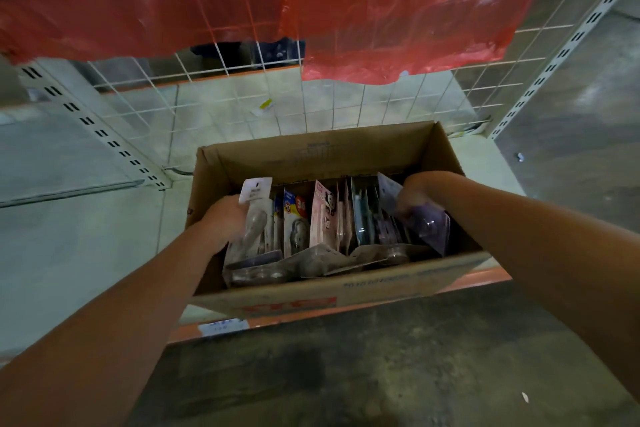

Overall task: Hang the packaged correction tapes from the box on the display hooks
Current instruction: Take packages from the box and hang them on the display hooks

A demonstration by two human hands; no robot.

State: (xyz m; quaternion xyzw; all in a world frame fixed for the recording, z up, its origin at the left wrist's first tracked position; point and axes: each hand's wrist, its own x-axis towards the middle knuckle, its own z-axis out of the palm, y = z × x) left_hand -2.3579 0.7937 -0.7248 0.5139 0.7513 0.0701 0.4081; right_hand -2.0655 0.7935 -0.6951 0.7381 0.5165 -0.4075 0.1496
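An open cardboard box stands on the low shelf, filled with several blister-packed correction tapes set on edge, a few lying flat at the front. My left hand is inside the box at its left end and grips a white-carded pack. My right hand reaches in at the right end and holds a purple-tinted pack. No display hooks are visible on the white wire grid behind the box.
Red plastic sheeting hangs over the upper part of the grid. Slotted white uprights flank the bay on both sides. The shelf has an orange front edge, with a dark concrete floor below.
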